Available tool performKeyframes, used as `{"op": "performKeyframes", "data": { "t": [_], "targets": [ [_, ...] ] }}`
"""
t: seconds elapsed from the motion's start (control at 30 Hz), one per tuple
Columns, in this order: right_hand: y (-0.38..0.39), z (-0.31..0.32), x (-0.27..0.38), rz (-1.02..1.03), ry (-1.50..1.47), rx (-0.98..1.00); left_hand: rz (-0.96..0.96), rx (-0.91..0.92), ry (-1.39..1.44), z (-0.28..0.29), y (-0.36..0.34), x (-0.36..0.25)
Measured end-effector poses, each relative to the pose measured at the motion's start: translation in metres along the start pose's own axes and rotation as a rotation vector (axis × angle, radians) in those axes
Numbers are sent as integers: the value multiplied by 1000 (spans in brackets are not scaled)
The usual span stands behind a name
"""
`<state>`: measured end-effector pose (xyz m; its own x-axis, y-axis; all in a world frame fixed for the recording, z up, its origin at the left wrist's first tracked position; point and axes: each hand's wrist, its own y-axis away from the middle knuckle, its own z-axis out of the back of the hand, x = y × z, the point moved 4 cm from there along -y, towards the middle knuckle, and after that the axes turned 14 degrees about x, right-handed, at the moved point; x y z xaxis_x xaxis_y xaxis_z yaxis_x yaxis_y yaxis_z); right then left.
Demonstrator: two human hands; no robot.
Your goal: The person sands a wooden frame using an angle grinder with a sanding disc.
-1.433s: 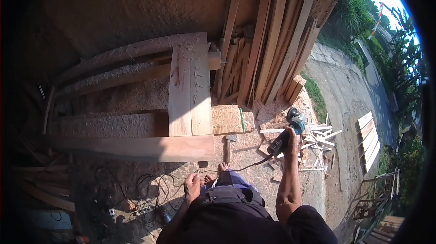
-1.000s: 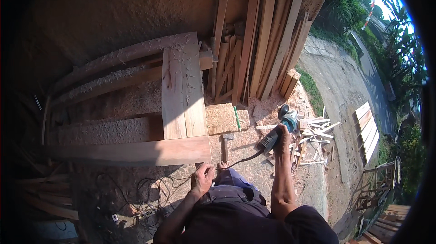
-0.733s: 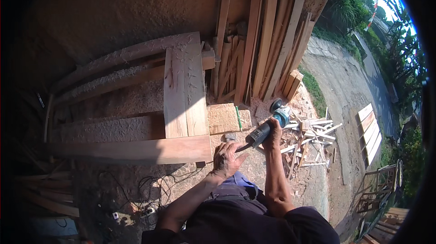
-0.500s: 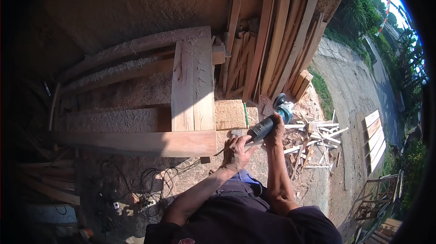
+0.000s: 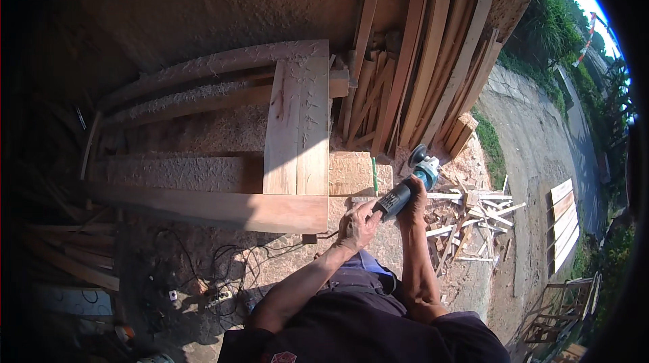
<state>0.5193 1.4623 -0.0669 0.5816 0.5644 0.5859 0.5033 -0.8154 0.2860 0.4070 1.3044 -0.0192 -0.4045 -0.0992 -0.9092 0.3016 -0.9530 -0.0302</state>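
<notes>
An angle grinder [image 5: 394, 202] with a dark ribbed body, a teal and silver head and a round dark disc [image 5: 418, 155] is held out in front of my body. My right hand [image 5: 414, 201] wraps round its body just behind the head. At the rear end, my left hand [image 5: 360, 226] is closed round the tail of the tool, near where a cord seems to leave it. The disc points away from me and touches no wood. Left of the hands lies a wooden door-like frame [image 5: 291, 213], its wide end board [image 5: 313, 113] partly sunlit and strewn with shavings.
Long planks [image 5: 433, 45] lean against the wall beyond the grinder. A heap of offcuts [image 5: 476, 214] lies on the ground at right. Tangled cables [image 5: 226, 265] and a power strip [image 5: 222, 295] lie at lower left. White-topped boards [image 5: 564, 221] lie farther right.
The view has shifted, so the scene sits a little farther right. The grinder has turned slightly, showing more of its disc. Both hands keep hold of it.
</notes>
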Motion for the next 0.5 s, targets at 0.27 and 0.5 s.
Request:
{"op": "performKeyframes", "data": {
  "t": [0.27, 0.5],
  "targets": [
    [9, 18, -1, -19, -65, 7, 9, 108, -10, 12, 13, -4],
    [13, 39, 4, 9, 20, -20, -7, -119, -140, 46, 65, 34]
  ]
}}
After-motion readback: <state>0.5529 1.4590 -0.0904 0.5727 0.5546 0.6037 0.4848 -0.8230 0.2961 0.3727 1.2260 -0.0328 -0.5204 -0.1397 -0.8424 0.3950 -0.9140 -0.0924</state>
